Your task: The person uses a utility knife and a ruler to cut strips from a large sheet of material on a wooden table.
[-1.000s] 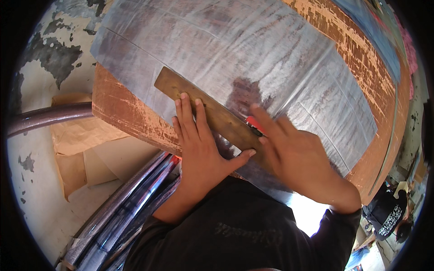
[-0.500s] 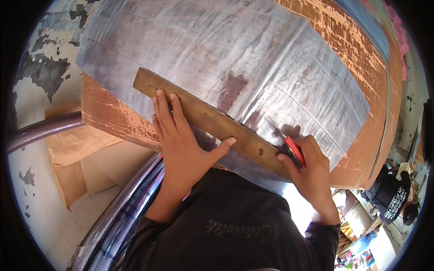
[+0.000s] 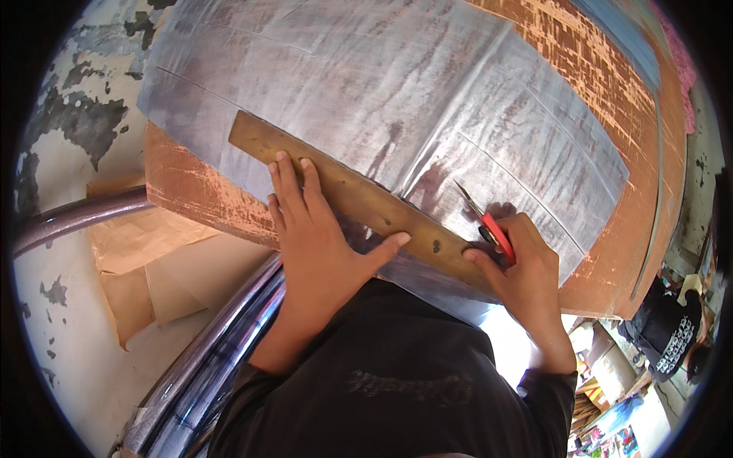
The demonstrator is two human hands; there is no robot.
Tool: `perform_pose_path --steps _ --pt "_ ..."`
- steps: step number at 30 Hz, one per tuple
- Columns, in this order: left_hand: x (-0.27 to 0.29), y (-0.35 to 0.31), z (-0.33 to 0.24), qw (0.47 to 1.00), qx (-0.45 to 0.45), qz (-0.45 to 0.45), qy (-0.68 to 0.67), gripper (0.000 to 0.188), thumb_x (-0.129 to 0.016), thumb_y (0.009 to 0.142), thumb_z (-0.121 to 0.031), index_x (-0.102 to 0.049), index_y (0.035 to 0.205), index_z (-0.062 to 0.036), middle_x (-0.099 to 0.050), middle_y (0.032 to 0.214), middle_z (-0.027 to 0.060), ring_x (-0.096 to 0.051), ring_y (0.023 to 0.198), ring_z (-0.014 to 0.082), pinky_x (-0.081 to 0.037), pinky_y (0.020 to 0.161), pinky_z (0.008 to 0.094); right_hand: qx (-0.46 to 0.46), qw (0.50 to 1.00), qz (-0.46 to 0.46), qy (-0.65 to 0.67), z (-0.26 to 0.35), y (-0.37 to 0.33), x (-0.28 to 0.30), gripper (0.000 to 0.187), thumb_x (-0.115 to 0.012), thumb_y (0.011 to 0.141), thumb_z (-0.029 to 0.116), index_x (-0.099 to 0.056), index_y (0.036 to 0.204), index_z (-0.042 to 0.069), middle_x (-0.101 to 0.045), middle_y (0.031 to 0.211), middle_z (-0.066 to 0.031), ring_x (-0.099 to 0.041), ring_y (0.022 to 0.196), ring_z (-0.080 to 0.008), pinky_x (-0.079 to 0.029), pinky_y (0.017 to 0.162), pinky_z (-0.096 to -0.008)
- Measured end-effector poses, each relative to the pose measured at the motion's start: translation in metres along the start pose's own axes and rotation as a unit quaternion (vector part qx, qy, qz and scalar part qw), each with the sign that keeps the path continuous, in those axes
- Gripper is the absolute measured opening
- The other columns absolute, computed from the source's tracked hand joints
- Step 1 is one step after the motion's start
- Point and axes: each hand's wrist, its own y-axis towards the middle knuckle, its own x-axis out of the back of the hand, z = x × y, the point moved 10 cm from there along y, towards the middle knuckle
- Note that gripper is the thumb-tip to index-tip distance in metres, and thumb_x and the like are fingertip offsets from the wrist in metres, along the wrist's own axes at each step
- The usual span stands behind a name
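My left hand (image 3: 314,237), open with fingers spread, presses the brown strip (image 3: 359,195) onto the silvery sheet (image 3: 343,84) near the front edge of the surface (image 3: 191,172) — presumably against slippage. My right hand (image 3: 528,263) grips the red-handled tool (image 3: 498,235), thumb steadied by the strip.

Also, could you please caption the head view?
Left fingers press a flat brown bar; right fingers hold a pointed red-handled tool.
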Motion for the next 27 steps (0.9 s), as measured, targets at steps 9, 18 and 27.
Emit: perform_pose_path --steps 9,18,27 --pt "-0.003 0.001 0.003 1.0 0.016 0.022 0.011 0.147 -0.096 0.073 -0.069 -0.022 0.168 0.0155 -0.015 0.176 0.0426 -0.023 0.162 0.0635 -0.024 0.13 0.0713 0.123 0.989 0.084 -0.025 0.062 0.019 -0.003 0.05 -0.073 0.105 0.014 -0.06 0.153 0.009 -0.071 0.123 -0.0173 -0.075 0.082 -0.0388 -0.06 0.072 -0.0461" --pt "-0.003 0.004 0.004 0.999 0.028 0.043 -0.008 0.148 -0.097 0.072 -0.065 -0.02 0.169 0.0148 -0.014 0.175 0.045 -0.021 0.163 0.0636 -0.024 0.129 0.0727 0.191 0.955 0.182 -0.135 0.1 0.045 -0.039 0.057 -0.066 0.11 0.02 -0.05 0.163 0.008 -0.067 0.108 -0.0163 -0.075 0.075 -0.0347 -0.06 0.059 -0.0449" --pt "-0.007 0.004 0.005 0.998 0.033 0.057 -0.006 0.148 -0.099 0.072 -0.061 -0.017 0.169 0.0148 -0.012 0.176 0.045 -0.017 0.164 0.064 -0.023 0.129 0.0735 0.196 0.937 0.228 -0.176 0.112 0.045 -0.04 0.074 -0.07 0.099 0.012 -0.045 0.169 0.008 -0.067 0.097 -0.0146 -0.074 0.069 -0.0318 -0.058 0.058 -0.0434"
